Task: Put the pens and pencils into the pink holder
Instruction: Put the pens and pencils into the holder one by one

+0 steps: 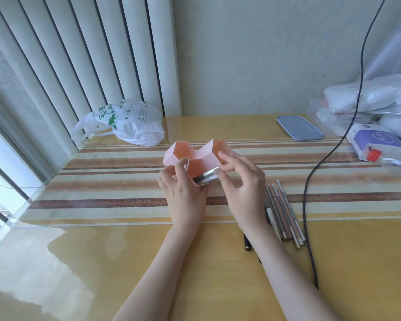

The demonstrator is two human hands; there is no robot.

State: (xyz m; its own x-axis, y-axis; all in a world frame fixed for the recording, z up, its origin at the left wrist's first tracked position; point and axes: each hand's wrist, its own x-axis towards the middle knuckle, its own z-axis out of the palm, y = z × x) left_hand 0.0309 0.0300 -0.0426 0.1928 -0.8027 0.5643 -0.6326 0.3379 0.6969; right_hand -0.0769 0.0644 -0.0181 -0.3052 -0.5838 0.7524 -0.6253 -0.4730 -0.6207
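Note:
The pink holder (185,149), made of several hexagonal cells, stands in the middle of the striped table mat. My left hand (183,195) grips the wall of its nearest cell. A silvery pen (206,176) leans slanted in that cell, and my right hand (241,181) pinches the pen's upper end between thumb and forefinger. Several brown and grey pens and pencils (285,214) lie side by side on the table just right of my right wrist. A black pen (247,244) shows partly from under my right forearm.
A black cable (307,193) runs down the table right of the pencils. At the back are a white plastic bag (127,122), a grey lid (299,128), a purple box (377,141) and white packages (368,98). Blinds and a window are at the left.

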